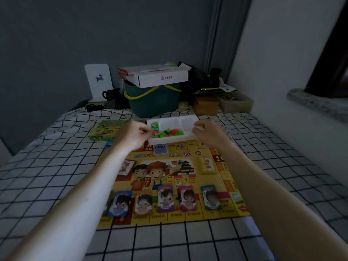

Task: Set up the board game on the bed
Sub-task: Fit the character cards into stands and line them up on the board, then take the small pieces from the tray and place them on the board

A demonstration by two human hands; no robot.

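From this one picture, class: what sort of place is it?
Probably a bedroom, used partly for storage. A checked bedsheet covers the bed, a game board lies on it, and a green bin stands by the wall.

The bed wears a white sheet with a black grid. A yellow game board lies flat on it, a green game box beyond its far left corner, and a teal basket farther back.
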